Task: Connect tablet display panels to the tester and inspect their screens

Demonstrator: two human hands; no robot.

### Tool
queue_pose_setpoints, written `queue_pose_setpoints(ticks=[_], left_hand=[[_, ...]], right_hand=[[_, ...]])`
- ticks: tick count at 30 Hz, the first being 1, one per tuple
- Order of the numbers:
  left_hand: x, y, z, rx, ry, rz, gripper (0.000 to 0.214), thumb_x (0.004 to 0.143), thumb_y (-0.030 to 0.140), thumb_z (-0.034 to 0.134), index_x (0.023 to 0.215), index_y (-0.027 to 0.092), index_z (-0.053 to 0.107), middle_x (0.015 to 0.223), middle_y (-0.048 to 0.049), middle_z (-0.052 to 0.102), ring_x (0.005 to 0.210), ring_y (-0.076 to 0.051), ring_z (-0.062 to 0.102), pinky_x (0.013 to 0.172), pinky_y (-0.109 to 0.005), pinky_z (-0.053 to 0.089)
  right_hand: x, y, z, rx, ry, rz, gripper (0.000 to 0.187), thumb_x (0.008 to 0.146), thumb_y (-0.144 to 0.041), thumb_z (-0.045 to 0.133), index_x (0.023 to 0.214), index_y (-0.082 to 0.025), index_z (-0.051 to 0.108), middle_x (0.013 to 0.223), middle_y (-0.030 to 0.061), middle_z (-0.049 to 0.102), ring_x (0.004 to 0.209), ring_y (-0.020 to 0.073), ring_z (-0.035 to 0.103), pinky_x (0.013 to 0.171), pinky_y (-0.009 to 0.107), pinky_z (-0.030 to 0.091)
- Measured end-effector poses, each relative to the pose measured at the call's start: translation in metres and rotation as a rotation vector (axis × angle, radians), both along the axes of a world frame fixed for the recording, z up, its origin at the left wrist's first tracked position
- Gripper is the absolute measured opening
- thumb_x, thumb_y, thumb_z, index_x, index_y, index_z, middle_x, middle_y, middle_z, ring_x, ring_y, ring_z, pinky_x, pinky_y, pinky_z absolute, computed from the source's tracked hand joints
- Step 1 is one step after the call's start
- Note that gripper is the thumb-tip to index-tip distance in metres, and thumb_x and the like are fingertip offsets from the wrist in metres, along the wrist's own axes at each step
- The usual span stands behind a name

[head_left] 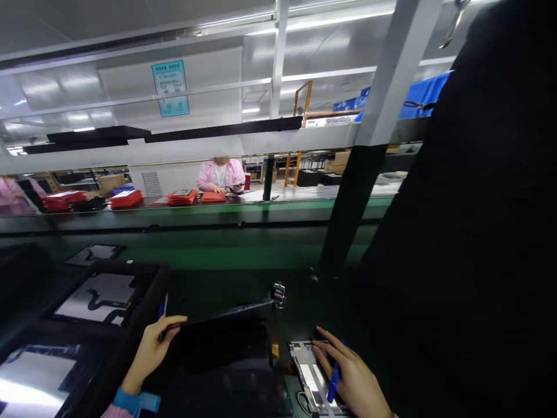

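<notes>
My left hand (155, 342), with a blue band at its wrist, pinches the left corner of a thin dark glossy panel (226, 342). The panel looks tilted, and its lower part merges with the dark bench. My right hand (350, 371) has a blue pen-like tool (334, 382) between its curled fingers. Its fingertips touch the upper edge of a silvery metal-backed panel (310, 371) with a thin cable at its lower left. An orange-brown flex strip (275, 342) lies between the two panels. Beyond them stands a small metallic part (279, 295).
Black trays (163, 278) on the left hold silver-backed screens (98, 299) with black flex cables. Another screen (93, 253) lies behind them. A dark post (348, 215) and a black sheet border the right. Across the bench, a person in pink (221, 174) handles red sleeves (213, 197).
</notes>
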State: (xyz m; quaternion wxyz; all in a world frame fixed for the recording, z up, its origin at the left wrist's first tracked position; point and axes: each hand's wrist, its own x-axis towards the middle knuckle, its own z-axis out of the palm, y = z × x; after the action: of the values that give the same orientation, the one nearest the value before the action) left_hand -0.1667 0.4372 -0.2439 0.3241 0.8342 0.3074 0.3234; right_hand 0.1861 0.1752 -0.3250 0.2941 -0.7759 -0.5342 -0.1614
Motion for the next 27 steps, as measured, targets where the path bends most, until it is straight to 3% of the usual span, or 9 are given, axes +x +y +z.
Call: queue_pose_setpoints(ticks=[4,9,16,20,23,27], left_hand=[[0.014,0.011,0.005,-0.043,-0.073,0.124,0.038,0.082,0.052,0.058,0.09,0.018,0.072,0.091,-0.0101,0.075,0.092,-0.031,0.068,0.087,-0.041,0.052],[0.022,0.02,0.007,-0.073,-0.089,0.121,0.036,0.082,0.053,0.059,0.079,0.018,0.067,0.078,-0.0057,0.072,0.076,-0.026,0.067,0.072,-0.033,0.053],[0.019,0.022,0.01,-0.111,-0.093,0.113,0.034,0.081,0.053,0.059,0.081,0.021,0.069,0.072,-0.0049,0.071,0.092,-0.03,0.067,0.092,-0.042,0.048],[0.009,0.021,0.011,-0.085,-0.064,-0.012,0.019,0.079,0.036,0.063,0.088,0.021,0.071,0.092,-0.0071,0.074,0.1,-0.028,0.066,0.095,-0.041,0.048],[-0.001,0.022,0.001,0.042,0.03,-0.155,0.022,0.073,0.02,0.061,0.093,0.022,0.072,0.108,-0.0091,0.073,0.111,-0.028,0.063,0.1,-0.041,0.045],[-0.01,0.028,-0.018,0.167,0.231,-0.14,0.04,0.07,0.011,0.052,0.103,0.026,0.069,0.12,-0.0079,0.068,0.123,-0.028,0.055,0.107,-0.048,0.035]], right_hand=[[0.001,0.001,-0.005,0.01,0.001,-0.011,0.056,0.097,-0.053,0.027,0.089,-0.024,0.074,0.119,0.006,0.067,0.091,0.0256,0.071,0.08,0.044,0.06],[0.001,0.001,-0.004,-0.008,-0.017,-0.01,0.056,0.097,-0.053,0.026,0.09,-0.026,0.075,0.119,0.0062,0.067,0.087,0.0262,0.072,0.08,0.046,0.06],[0.002,0.003,-0.009,-0.011,-0.001,-0.038,0.053,0.096,-0.052,0.028,0.089,-0.026,0.074,0.12,0.0054,0.067,0.086,0.025,0.072,0.083,0.047,0.058],[0.001,0.002,-0.007,-0.039,0.021,-0.035,0.05,0.096,-0.049,0.029,0.09,-0.026,0.073,0.122,0.0051,0.066,0.087,0.0259,0.072,0.083,0.051,0.057],[0.0,0.001,-0.002,-0.064,0.022,-0.028,0.048,0.096,-0.047,0.029,0.091,-0.026,0.073,0.123,0.0051,0.065,0.088,0.0253,0.072,0.084,0.05,0.057],[-0.001,0.0,0.003,-0.067,0.016,-0.03,0.05,0.097,-0.047,0.028,0.091,-0.026,0.073,0.123,0.0059,0.065,0.088,0.0256,0.072,0.083,0.051,0.057]])
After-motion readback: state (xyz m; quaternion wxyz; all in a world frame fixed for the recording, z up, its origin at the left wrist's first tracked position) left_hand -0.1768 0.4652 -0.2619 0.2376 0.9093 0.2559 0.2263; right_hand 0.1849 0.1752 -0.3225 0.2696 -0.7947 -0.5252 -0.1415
